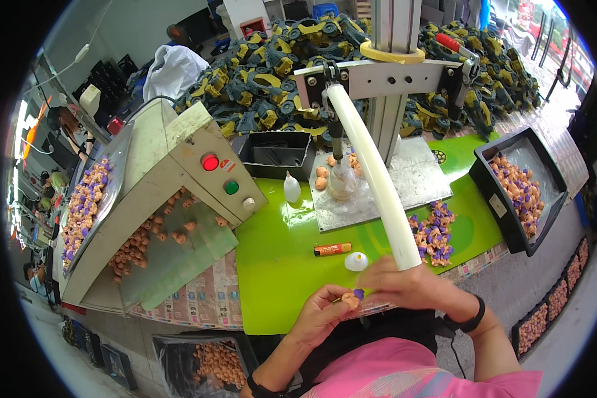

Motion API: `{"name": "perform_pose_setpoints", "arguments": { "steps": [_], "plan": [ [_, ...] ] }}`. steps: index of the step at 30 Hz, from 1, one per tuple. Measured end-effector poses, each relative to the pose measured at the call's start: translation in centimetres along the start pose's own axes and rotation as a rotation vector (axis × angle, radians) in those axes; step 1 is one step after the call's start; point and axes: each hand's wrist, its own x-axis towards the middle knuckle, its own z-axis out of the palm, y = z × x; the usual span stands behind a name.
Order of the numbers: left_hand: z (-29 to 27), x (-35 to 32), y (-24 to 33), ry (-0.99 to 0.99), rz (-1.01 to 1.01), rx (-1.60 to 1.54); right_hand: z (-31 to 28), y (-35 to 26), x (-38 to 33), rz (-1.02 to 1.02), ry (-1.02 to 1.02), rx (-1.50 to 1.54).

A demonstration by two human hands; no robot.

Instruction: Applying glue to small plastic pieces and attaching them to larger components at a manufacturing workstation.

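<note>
L hand (320, 312) pinches a small orange figure part (350, 300) w/ fingertips, held just above the near edge of the green mat (278, 265). R hand (411, 285) meets it from the right, fingers closed on a tiny purple piece (359, 292) touching the part's top, though it's small, so grip detail is prob. not certain. White handle (378, 179) of the press (391, 73) slants down, its tip just above R hand's knuckles. Just beyond R hand: white cap (356, 261), orange tube (332, 249), pile of purple-orange parts (433, 232). Well right: black tray (511, 219) of same parts.
</note>
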Motion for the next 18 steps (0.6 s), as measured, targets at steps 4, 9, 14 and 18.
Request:
{"name": "perform_pose_setpoints", "arguments": {
  "steps": [4,9,14,18],
  "plan": [
    [-0.6,-0.9,1.5,0.136,0.111,-0.008,-4.5,-1.4,7.6,-0.36,0.226,-0.24],
    [-0.6,-0.6,2.8,0.189,0.144,0.007,-11.5,-3.6,17.5,-0.651,0.627,-0.493],
    [-0.4,-0.7,3.2,0.223,0.183,-0.01,-13.5,0.2,22.3,-0.353,0.627,-0.19],
    [-1.9,-1.6,3.7,0.331,0.228,-0.005,-9.9,2.0,17.5,-0.048,0.717,-0.244]
  ]
}}
